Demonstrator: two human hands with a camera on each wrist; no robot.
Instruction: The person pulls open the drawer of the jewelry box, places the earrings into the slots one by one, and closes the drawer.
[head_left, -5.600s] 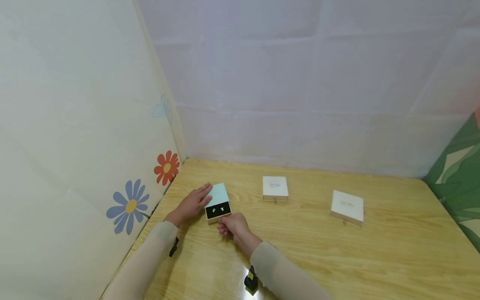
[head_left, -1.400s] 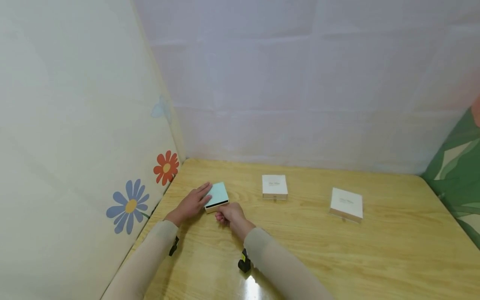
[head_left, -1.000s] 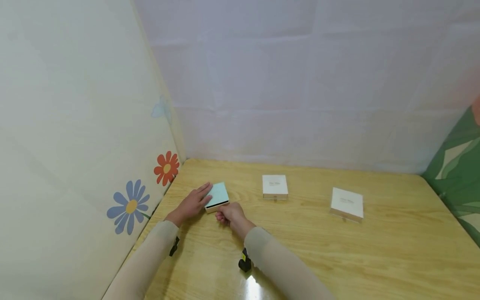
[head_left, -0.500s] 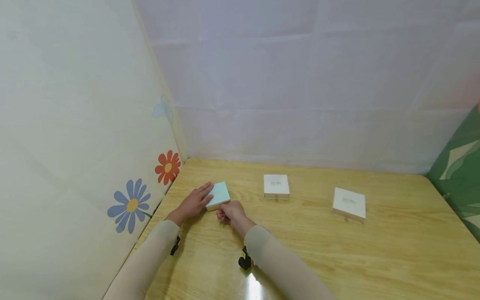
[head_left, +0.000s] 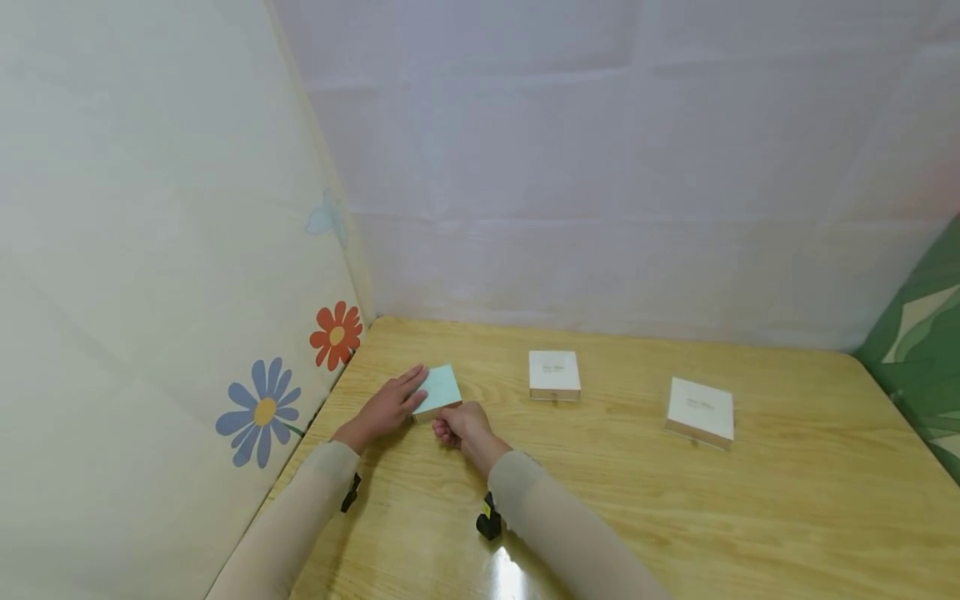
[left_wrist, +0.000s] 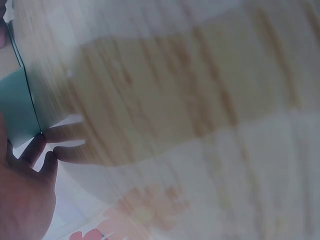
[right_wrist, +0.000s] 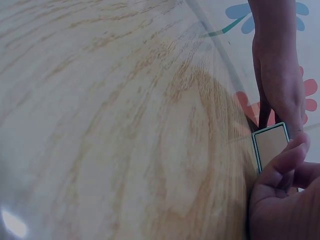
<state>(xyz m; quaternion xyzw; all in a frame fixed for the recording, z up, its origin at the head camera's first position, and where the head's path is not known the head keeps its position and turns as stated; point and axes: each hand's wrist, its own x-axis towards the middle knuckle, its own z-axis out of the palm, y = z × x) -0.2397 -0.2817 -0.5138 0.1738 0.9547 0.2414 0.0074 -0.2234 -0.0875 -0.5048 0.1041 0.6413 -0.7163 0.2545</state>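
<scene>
A small drawer-style jewelry box [head_left: 438,388] with a pale teal sleeve lies at the left of the table. Its cream drawer front [right_wrist: 271,144] sits level with the sleeve's rim. My left hand [head_left: 386,408] holds the sleeve from the left, with bent fingers [left_wrist: 36,148] round its far corner. At the near end my right hand [head_left: 467,428] is curled, thumb and forefinger right at the drawer front. Whatever they pinch there is hidden behind the fingers. The right wrist view shows both hands [right_wrist: 287,192] meeting at the box.
Two white lidded-looking square boxes stand on the wooden table [head_left: 600,508]: one white box [head_left: 552,372] at the back middle, another white box [head_left: 701,408] farther right. A flower-printed cloth wall [head_left: 172,250] closes the left side, and a pale cloth [head_left: 600,208] hangs behind.
The drawer, which stood out showing a pair of earrings on black padding, has slid into the teal sleeve. My right hand has moved away from me with it; my left hand has stayed put.
</scene>
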